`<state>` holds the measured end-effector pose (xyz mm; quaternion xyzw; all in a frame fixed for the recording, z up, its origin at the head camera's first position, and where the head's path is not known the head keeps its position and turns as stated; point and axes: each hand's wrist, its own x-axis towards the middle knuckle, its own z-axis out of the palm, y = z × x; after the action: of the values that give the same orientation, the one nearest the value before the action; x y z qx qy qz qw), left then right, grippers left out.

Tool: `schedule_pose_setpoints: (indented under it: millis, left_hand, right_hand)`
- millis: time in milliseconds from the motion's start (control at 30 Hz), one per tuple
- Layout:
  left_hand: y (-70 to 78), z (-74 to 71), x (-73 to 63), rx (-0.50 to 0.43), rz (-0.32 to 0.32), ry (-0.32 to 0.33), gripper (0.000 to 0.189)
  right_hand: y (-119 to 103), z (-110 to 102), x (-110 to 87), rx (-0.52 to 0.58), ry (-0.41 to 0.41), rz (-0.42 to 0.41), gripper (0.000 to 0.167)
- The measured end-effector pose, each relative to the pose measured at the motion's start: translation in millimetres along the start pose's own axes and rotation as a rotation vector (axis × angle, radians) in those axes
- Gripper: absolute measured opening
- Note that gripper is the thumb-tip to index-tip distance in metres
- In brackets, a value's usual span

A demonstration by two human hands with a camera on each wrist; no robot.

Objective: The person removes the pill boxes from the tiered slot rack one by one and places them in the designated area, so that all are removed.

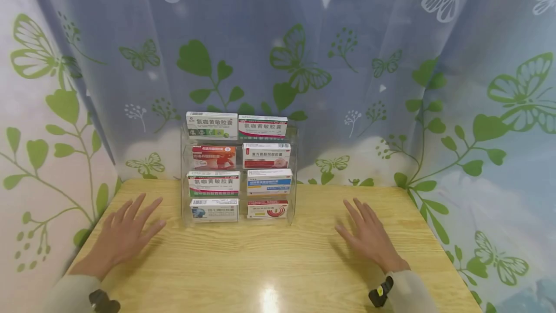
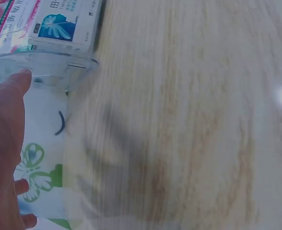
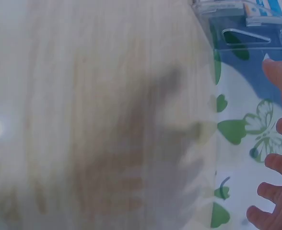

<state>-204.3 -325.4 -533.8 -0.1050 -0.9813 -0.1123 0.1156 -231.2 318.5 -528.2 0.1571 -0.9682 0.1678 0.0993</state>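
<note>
A clear plastic rack [image 1: 294,192] stands at the back of the table, left of centre, holding medicine boxes in four tiers and two columns. They include a white-and-green box [image 1: 211,127] at top left, an orange box [image 1: 214,158] below it, a blue-and-white box [image 1: 269,183] on the third tier, and a white box [image 1: 215,210] at bottom left. My left hand [image 1: 121,235] is left of the rack, fingers spread, holding nothing. To the rack's right, farther off, my right hand [image 1: 367,233] is likewise spread and bare. Both cast shadows on the wood.
The light wooden table [image 1: 243,264] has a bright glare spot near its front. A curtain [image 1: 243,23] with butterfly and leaf prints encloses the back and both sides. Each wrist carries a black strapped device, one on the right wrist [image 1: 381,292].
</note>
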Motion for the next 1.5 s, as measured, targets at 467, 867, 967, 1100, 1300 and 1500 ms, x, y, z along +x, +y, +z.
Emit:
schedule_pose_setpoints:
  millis: [467, 867, 967, 1100, 1300, 1500]
  left_hand:
    - [17.9, -13.2, 25.3, -0.204, 0.025, -0.005, 0.066]
    - [43.7, -17.8, 39.2, -0.43, 0.105, 0.115, 0.051]
    - [48.9, -16.6, 42.3, -0.49, 0.119, 0.118, 0.047]
    - [52.4, -13.1, 45.5, -0.573, 0.122, 0.094, 0.042]
    - [57.1, -5.4, 46.3, -0.628, 0.135, 0.09, 0.039]
    - [59.2, 1.4, 45.8, -0.619, 0.095, 0.103, 0.043]
  right_hand:
    - [-32, -4, 30.1, 0.174, 0.03, -0.043, 0.078]
    - [-82, 0, 58.0, 0.365, 0.074, -0.102, 0.065]
    - [-92, 3, 63.4, 0.394, 0.068, -0.104, 0.062]
    - [-104, 8, 69.7, 0.409, 0.062, -0.122, 0.057]
    - [-117, 14, 74.5, 0.37, 0.094, -0.206, 0.044]
    - [-129, 20, 79.5, 0.357, 0.035, -0.264, 0.044]
